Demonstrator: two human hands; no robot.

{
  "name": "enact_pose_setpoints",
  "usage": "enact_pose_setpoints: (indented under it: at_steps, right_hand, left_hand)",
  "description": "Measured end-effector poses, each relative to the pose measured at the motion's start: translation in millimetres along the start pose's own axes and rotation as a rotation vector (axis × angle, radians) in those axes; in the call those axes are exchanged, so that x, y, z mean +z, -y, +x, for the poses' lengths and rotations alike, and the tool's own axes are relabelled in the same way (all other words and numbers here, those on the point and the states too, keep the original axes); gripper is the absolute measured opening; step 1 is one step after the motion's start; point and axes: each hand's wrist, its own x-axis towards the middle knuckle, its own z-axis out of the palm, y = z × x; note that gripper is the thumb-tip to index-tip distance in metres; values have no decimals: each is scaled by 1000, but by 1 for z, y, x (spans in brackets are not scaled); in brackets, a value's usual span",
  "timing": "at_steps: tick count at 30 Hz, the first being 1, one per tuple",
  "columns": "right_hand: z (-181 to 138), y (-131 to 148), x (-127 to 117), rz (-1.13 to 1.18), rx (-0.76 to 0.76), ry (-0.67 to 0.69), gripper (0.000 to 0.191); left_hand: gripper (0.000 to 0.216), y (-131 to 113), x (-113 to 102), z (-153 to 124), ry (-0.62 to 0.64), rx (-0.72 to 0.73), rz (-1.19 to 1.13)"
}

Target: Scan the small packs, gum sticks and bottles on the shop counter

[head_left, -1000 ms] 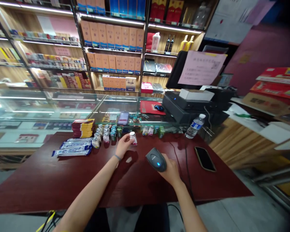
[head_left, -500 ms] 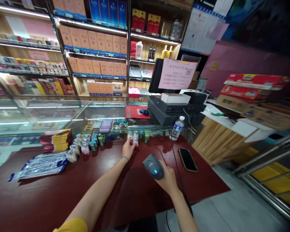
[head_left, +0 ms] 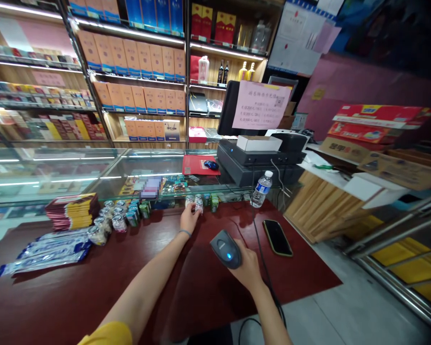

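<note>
My left hand (head_left: 188, 219), at the far side of the dark red table, has its thumb and fingers closed around a small clear jar (head_left: 198, 203) with a silvery lid. The jar stands upright; part of it is hidden by my fingers. Another small jar (head_left: 189, 199) is just to its left, and little green containers (head_left: 214, 202) stand to its right. Nearer to me, my right hand (head_left: 249, 268) grips a dark grey barcode scanner (head_left: 226, 249) with a lit blue light. The scanner points up and left, apart from the jar.
On the left lie blue-and-white packets (head_left: 50, 251), stacked maroon-and-yellow packs (head_left: 72, 211) and several small jars (head_left: 119, 222). To the right are a phone (head_left: 277, 237), a water bottle (head_left: 261, 190) and the scanner's cable. A glass counter (head_left: 143, 165) and monitor (head_left: 230, 108) stand behind.
The view has shifted slightly, so things on the left sit farther left in the picture. Both hands keep their holds, with hardly any movement.
</note>
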Motion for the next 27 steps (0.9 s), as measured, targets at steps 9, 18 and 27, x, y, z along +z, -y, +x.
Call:
enact_pose_setpoints:
  at_steps: [9,18,27]
  right_hand:
    - [1,11,0,9,-4,-7,36]
    - [8,44,43,53,-105,-85,31]
    - [21,98,89,209,-191,-2,29]
  left_hand:
    - [44,-21,-34,-34,-106,-1,-52]
    - [29,-27,-187,-90,-408,69,153]
    - [30,-13,-296,-114,-662,24,233]
